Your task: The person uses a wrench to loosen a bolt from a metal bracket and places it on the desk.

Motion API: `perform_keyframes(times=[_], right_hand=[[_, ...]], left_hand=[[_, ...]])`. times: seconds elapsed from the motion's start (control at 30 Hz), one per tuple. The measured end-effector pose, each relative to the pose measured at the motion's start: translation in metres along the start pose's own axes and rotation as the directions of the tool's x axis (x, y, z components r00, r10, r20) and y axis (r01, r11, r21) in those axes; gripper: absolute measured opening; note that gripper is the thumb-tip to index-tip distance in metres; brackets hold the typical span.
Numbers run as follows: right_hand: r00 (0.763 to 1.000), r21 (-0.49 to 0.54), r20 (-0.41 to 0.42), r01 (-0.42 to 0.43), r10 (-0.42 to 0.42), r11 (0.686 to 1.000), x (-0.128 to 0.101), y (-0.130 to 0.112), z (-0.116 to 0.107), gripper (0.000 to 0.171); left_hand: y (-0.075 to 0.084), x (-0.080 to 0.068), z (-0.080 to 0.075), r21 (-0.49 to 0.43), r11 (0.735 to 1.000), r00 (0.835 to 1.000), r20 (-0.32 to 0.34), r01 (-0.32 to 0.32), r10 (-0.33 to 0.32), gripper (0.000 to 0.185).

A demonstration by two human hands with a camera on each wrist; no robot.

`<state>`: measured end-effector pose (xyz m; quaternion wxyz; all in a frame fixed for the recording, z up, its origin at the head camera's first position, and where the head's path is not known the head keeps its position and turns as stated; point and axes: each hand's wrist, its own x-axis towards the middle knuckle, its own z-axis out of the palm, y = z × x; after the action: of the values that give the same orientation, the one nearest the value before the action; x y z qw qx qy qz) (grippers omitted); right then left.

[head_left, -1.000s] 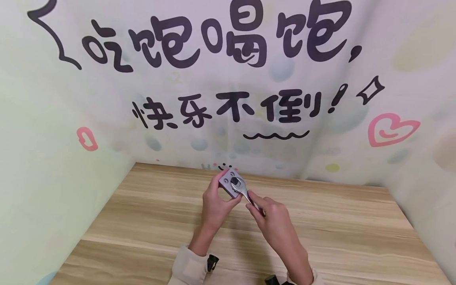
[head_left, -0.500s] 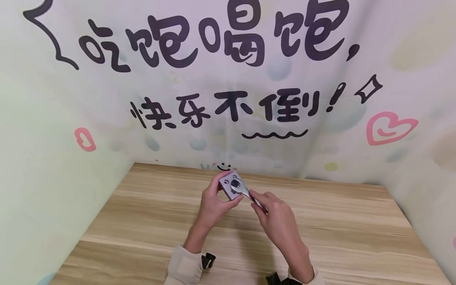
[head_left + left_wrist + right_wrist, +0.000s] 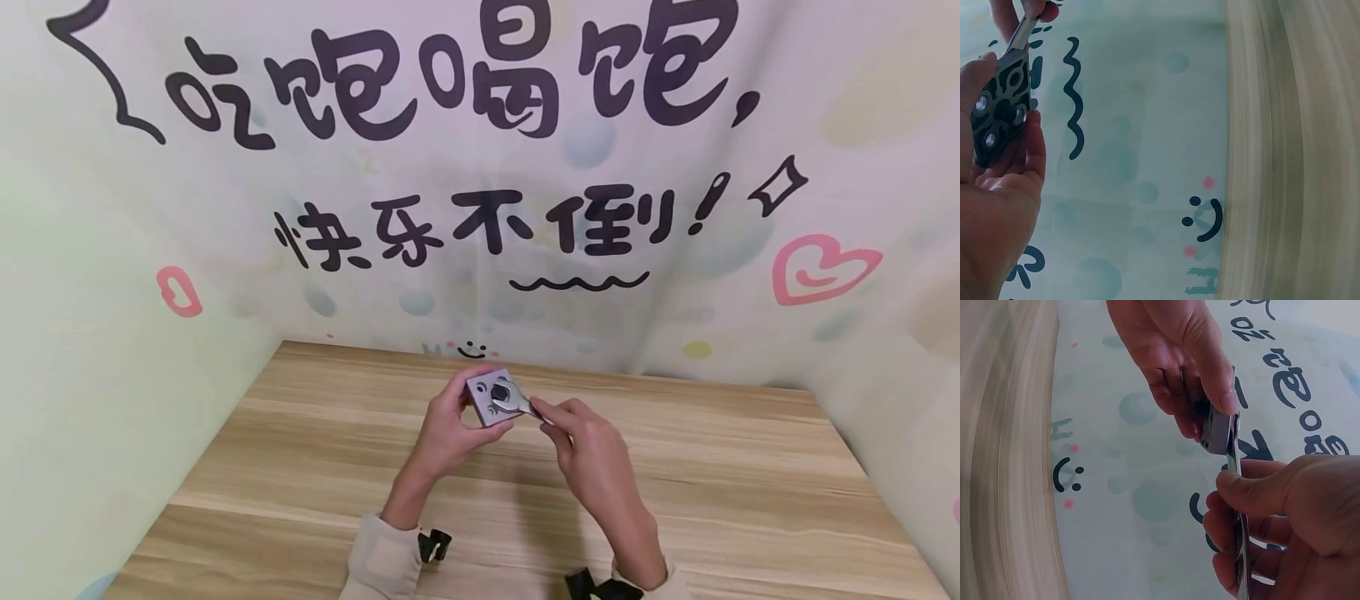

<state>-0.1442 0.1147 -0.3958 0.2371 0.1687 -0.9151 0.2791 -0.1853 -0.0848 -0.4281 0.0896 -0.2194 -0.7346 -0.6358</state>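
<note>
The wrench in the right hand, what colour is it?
Shiny silver; the wrench shows best in the head view.

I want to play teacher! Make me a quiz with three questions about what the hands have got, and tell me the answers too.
1. True or false: the gray block is held up off the wooden table.
2. Fill in the blank: the right hand grips a ____.
3. Choose one. That tool's open end sits around:
A. a corner of the block
B. the dark bolt head
C. the edge of the table

Key:
1. True; the left hand holds it in the air.
2. Wrench
3. B
</note>
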Motion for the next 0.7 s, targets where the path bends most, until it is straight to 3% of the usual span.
perform_keyframes(times=[0.43,0.57,0.7], right_hand=[[0.994,0.004,-0.036,0.104,-0.104,0.995,0.0025,0.0105,-0.0032,0.037],[0.997,0.018,-0.019,0.079,-0.079,0.997,0.0024,0.009,-0.0034,0.038],[0.999,0.031,-0.019,0.043,-0.042,0.999,0.0014,0.0071,-0.0039,0.038]], left_hand=[[-0.0001,-0.002,-0.0059,-0.053,0.998,0.99,0.141,0.017,-0.009,0.07],[-0.0004,-0.0025,-0.0059,-0.033,0.999,0.993,0.12,0.019,-0.015,0.07],[-0.0019,-0.0015,-0.003,0.002,1.0,0.999,0.046,0.021,-0.021,0.071]])
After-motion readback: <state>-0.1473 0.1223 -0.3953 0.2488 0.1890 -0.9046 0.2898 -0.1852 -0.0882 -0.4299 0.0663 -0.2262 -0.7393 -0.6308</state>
